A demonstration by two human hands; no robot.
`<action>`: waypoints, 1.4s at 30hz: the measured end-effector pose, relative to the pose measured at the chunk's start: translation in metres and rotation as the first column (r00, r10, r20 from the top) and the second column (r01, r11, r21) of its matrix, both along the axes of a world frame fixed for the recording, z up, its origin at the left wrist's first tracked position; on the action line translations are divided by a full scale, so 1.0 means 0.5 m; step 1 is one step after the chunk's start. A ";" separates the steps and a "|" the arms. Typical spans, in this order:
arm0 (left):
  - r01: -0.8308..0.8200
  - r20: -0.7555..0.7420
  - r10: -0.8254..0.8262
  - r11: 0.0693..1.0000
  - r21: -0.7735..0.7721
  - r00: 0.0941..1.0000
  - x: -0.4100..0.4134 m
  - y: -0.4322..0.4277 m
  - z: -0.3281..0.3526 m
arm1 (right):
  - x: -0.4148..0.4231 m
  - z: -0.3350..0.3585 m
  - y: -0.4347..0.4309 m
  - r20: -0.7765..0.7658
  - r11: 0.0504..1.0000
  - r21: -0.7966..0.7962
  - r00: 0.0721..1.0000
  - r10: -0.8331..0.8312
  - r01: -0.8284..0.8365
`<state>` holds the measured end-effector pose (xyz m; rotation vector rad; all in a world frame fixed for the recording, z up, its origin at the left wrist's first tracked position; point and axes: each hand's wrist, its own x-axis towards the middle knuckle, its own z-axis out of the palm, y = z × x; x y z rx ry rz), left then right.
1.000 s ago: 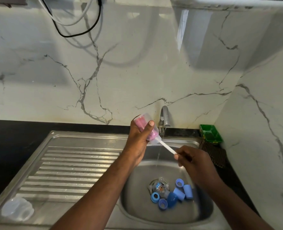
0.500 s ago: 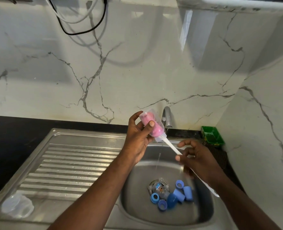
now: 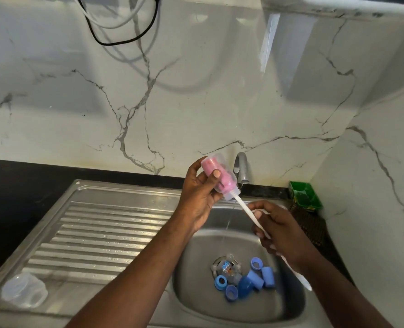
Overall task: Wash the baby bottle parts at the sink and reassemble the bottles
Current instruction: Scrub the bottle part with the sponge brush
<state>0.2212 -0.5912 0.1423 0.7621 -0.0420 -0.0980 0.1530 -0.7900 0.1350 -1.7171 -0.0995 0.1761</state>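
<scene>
The clear bottle (image 3: 227, 184) is tilted above the sink (image 3: 196, 268), just in front of the tap (image 3: 241, 166), with its mouth pointing down to the right and the pink head of the brush (image 3: 242, 207) inside it. The left hand (image 3: 197, 200) has its grip closed around the bottle, and the right hand (image 3: 279, 229) has its grip closed around the white brush handle. In the basin, blue parts (image 3: 255, 282) lie beside the drain, and a clear part (image 3: 24, 290) lies on the draining board (image 3: 101, 233) at the near left.

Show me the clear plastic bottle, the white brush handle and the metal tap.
clear plastic bottle (image 3: 228, 183): head view, side wall.
white brush handle (image 3: 242, 206): head view, stretch below bottle mouth.
metal tap (image 3: 241, 165): head view, curved spout.
</scene>
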 end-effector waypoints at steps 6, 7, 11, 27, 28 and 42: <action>0.065 0.020 -0.063 0.991 -0.119 0.998 0.004 0.004 -0.014 | -0.002 0.004 0.013 0.058 0.998 -0.033 0.997 -0.044 0.046; 0.093 0.032 -0.090 0.985 -0.144 0.995 0.003 0.007 -0.019 | 0.000 0.001 0.013 0.069 0.998 -0.046 0.997 -0.044 0.047; 0.159 -0.001 -0.162 0.969 -0.191 0.987 -0.005 0.003 -0.028 | 0.004 -0.023 0.018 0.216 0.920 -0.381 0.976 -0.007 0.091; 0.280 -0.070 -0.312 0.916 -0.288 0.948 -0.019 -0.017 -0.010 | -0.041 -0.003 0.025 -0.177 0.920 0.363 0.959 0.223 -0.147; 0.276 -0.106 -0.315 0.920 -0.280 0.943 -0.019 -0.016 -0.005 | -0.040 -0.005 0.021 -0.181 0.926 0.349 0.960 0.215 -0.142; 0.159 -0.084 -0.177 0.970 -0.184 0.981 -0.020 -0.028 0.007 | -0.029 -0.002 0.044 0.026 1.000 0.021 1.000 0.005 -0.005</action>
